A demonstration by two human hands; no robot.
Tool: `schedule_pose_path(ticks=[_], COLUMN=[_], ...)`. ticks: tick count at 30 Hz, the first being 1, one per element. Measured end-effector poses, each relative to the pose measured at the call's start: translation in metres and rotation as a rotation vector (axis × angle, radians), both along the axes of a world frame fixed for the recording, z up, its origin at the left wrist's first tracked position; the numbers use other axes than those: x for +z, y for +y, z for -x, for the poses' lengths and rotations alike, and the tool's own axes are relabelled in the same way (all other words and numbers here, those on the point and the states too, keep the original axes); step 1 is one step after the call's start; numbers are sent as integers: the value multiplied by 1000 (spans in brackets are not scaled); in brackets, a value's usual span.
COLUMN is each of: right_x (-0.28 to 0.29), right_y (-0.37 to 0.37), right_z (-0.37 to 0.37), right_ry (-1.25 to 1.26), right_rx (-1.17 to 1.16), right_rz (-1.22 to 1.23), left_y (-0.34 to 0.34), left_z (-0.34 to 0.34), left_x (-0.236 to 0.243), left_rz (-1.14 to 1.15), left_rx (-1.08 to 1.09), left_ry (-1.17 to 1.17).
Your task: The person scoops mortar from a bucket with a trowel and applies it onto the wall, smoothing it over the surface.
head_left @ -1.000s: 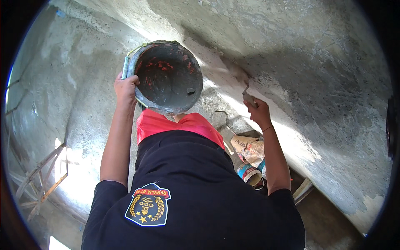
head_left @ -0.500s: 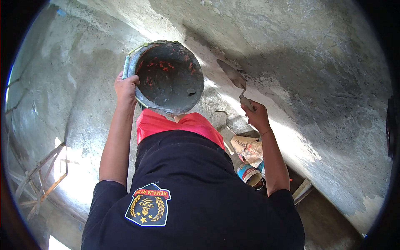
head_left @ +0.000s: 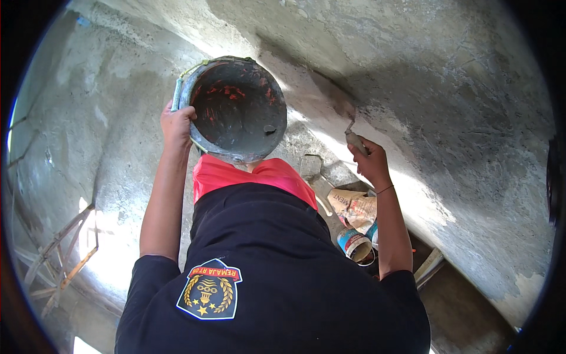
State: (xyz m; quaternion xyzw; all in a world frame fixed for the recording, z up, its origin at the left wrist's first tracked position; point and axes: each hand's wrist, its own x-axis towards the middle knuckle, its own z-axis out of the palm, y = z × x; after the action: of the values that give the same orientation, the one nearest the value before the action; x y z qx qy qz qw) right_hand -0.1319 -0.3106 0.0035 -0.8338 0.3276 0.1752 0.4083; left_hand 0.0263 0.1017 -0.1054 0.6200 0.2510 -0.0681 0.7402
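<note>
My left hand (head_left: 178, 126) grips the rim of a round bucket (head_left: 233, 112), thumb over the edge, with the bucket's mouth tipped toward me. Grey residue and orange-red patches line its inside, and a small dark lump sits low in it. In my right hand (head_left: 372, 160) is the handle of a trowel (head_left: 355, 141), its fingers closed round it. The trowel's blade is against or very close to the grey plastered wall (head_left: 413, 88) and is hard to make out there; contact cannot be told for sure.
Below my right forearm lie a torn paper sack (head_left: 356, 209) and a small paint can (head_left: 355, 245), with a wooden piece (head_left: 428, 265) by the wall's foot. A wooden frame (head_left: 62, 259) stands at the left. Another grey wall (head_left: 112, 118) rises on the left.
My right hand has moved slightly right with the trowel, and its blade, plainly visible before, now blends with the wall. My left hand and the bucket have barely moved.
</note>
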Motion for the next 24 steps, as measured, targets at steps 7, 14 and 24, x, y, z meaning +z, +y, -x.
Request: schedule_pose_path(ticks=[7, 14, 24], right_x=[-5, 13, 18], right_y=[-13, -19, -23], right_z=[14, -5, 4], right_ry=[144, 101, 7], right_rx=[35, 34, 172], right_rz=[66, 94, 272], left_y=[-1, -3, -1], left_z=[-1, -1, -4], left_x=[1, 6, 5], left_rz=[3, 7, 37], left_rx=[-12, -22, -34], left_ry=[18, 16, 4])
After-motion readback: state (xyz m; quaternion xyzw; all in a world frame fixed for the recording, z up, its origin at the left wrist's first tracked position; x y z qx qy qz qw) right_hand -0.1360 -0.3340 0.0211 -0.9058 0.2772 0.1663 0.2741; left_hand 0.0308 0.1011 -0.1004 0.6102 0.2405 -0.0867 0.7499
